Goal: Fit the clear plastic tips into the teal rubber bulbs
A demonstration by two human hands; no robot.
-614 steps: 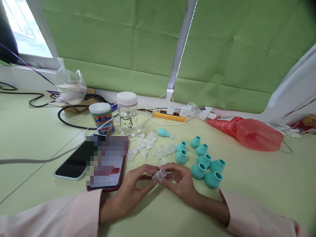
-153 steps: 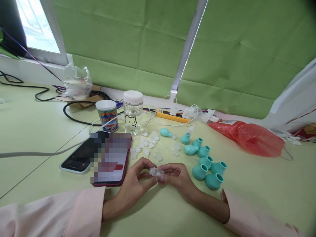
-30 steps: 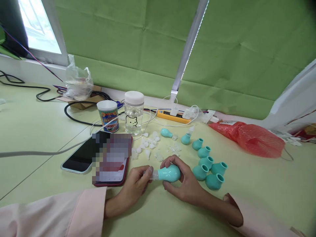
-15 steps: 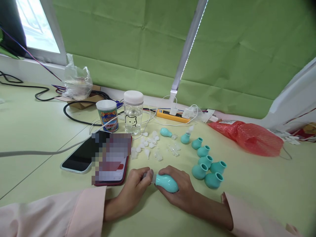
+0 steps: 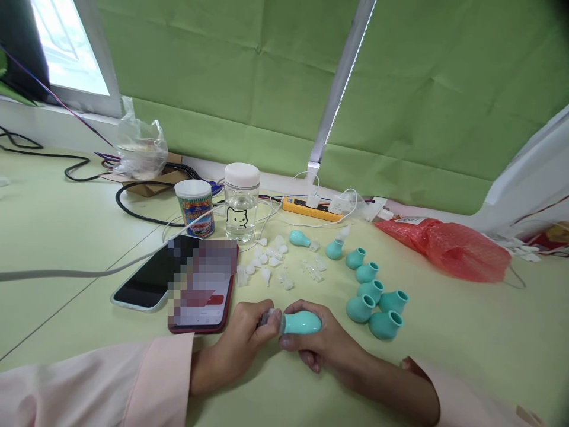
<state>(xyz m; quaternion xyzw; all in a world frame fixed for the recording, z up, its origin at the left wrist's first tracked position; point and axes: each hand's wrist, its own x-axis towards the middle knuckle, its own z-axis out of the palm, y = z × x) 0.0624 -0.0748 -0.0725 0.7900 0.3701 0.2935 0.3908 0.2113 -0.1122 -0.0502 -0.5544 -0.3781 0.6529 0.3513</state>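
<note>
the left hand (image 5: 240, 338) pinches a clear tip (image 5: 282, 324), pressed against the turquoise bulb (image 5: 303, 322) gripped by the right hand (image 5: 335, 344), over the near middle of the table (image 5: 267, 391). farther off, one fitted bulb (image 5: 334, 249) stands; six open bulbs (image 5: 360, 309) remain bare.

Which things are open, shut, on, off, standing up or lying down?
Left hand: fingers pinching a clear piece.
Right hand: fingers around a teal bulb.
Bottle: upright, lid on.
Can: upright, lid on.
Pale-edged phone: screen dark.
Red-edged phone: screen lit.
Power strip: plugs in.
Six bulbs: mouths open.
</note>
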